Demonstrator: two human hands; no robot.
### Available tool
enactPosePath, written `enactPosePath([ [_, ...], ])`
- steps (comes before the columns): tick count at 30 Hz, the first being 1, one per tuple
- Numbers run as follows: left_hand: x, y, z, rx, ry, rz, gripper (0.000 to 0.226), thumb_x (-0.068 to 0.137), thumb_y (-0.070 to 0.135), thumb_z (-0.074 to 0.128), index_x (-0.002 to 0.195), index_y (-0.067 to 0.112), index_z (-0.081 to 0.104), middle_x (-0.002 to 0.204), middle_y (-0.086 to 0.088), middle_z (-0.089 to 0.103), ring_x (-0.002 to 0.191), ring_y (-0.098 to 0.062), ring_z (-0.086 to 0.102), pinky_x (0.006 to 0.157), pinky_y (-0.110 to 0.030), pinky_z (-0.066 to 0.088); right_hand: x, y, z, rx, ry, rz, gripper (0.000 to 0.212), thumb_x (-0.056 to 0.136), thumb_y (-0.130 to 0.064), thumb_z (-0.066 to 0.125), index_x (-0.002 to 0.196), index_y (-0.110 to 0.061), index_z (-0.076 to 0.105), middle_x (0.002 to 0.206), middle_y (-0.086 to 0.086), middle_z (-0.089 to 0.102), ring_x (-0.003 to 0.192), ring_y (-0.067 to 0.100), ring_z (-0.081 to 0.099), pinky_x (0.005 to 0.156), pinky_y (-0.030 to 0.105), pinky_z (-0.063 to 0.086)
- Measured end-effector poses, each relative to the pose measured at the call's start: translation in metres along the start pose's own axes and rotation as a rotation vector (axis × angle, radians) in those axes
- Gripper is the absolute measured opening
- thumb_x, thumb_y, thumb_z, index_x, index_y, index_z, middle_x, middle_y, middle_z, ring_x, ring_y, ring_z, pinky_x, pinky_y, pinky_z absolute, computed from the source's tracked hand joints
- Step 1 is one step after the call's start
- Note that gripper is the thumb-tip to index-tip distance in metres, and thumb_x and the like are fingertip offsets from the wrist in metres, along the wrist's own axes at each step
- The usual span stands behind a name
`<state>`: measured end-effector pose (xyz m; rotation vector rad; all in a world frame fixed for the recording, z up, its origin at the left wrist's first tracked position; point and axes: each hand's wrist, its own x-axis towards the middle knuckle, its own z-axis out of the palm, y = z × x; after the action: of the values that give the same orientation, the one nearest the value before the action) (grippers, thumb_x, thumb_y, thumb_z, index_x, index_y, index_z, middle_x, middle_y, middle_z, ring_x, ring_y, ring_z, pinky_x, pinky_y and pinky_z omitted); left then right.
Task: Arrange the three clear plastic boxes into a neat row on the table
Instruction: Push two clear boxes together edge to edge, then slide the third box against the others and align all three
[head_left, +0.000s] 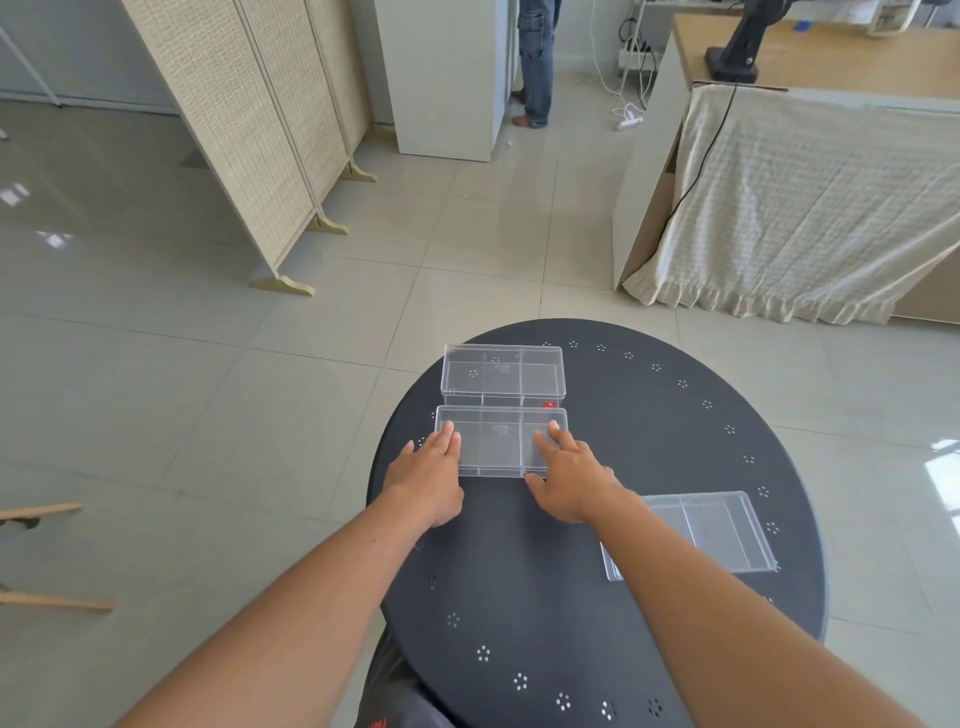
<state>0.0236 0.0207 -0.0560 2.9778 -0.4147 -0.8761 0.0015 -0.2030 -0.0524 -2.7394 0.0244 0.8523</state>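
A round dark table (597, 597) with small punched hole clusters along its rim carries three clear plastic boxes, all rectangular, with inner dividers. The far box (502, 375) sits near the table's far left edge, a small red mark at its near right corner. The middle box (501, 441) lies just behind it toward the person, long sides parallel and nearly touching. The third box (722, 525) lies well apart near the right edge, partly hidden by the right forearm. Bare tabletop stays open at the centre, the near edge and the far right rim. The left hand (428, 480) rests flat on the middle box's left end, fingers spread narrowly; the right hand (569, 480) presses its right end, fingers extended. Neither hand closes around anything, both lying open against the box
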Motion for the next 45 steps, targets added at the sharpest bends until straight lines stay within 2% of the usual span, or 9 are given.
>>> enactPosePath([
  [14,0.004,-0.009,-0.002,-0.017,-0.014,0.026,0.083,0.108,0.024,0.046,0.172,0.014,-0.006,0.180,0.002,-0.019,0.168,-0.016,-0.002,0.135,-0.046,0.007,0.002,-0.005,0.003,-0.029,-0.003,0.006,0.075,0.105,-0.044,0.039,0.167,-0.026,0.000,0.174,-0.006,-0.015,0.160,0.023,0.003,0.118,0.062,0.028],
  [22,0.008,-0.011,-0.002,-0.014,-0.013,0.045,0.082,0.108,0.023,0.045,0.172,0.014,-0.006,0.180,0.001,-0.019,0.168,-0.017,-0.001,0.135,-0.045,0.007,0.003,-0.002,0.001,-0.049,0.004,0.002,0.074,0.105,-0.044,0.040,0.166,-0.027,0.002,0.174,-0.006,-0.013,0.160,0.023,0.007,0.119,0.060,0.027],
  [30,0.006,-0.012,-0.003,-0.032,0.003,0.070,0.081,0.108,0.023,0.045,0.172,0.015,-0.003,0.180,0.001,-0.017,0.168,-0.018,0.001,0.136,-0.046,0.009,0.005,-0.001,0.004,-0.033,0.029,0.007,0.075,0.105,-0.044,0.040,0.166,-0.026,0.002,0.174,-0.005,-0.014,0.161,0.023,0.003,0.120,0.060,0.025],
  [35,0.004,-0.014,-0.006,-0.049,0.069,0.102,0.077,0.108,0.023,0.044,0.173,0.014,0.004,0.182,0.002,-0.010,0.168,-0.016,0.006,0.135,-0.044,0.012,0.003,0.002,0.002,0.014,0.050,-0.019,0.072,0.105,-0.043,0.042,0.166,-0.026,0.007,0.175,-0.003,-0.008,0.159,0.026,0.009,0.117,0.061,0.028],
  [39,0.001,-0.013,-0.009,-0.068,0.158,0.158,0.075,0.108,0.024,0.044,0.173,0.013,0.008,0.182,0.001,-0.006,0.168,-0.016,0.008,0.134,-0.044,0.013,-0.003,0.016,-0.003,0.036,0.105,-0.069,0.076,0.104,-0.043,0.044,0.166,-0.028,0.004,0.175,-0.007,-0.004,0.158,0.028,0.012,0.115,0.061,0.031],
  [45,-0.012,0.018,-0.013,-0.109,0.256,0.298,0.067,0.110,0.021,0.038,0.172,0.012,0.014,0.182,0.001,0.003,0.168,-0.016,0.007,0.135,-0.040,0.012,-0.024,0.061,-0.017,0.058,0.144,0.035,0.077,0.104,-0.045,0.046,0.167,-0.026,0.005,0.175,-0.005,0.000,0.159,0.030,0.010,0.119,0.060,0.028],
])
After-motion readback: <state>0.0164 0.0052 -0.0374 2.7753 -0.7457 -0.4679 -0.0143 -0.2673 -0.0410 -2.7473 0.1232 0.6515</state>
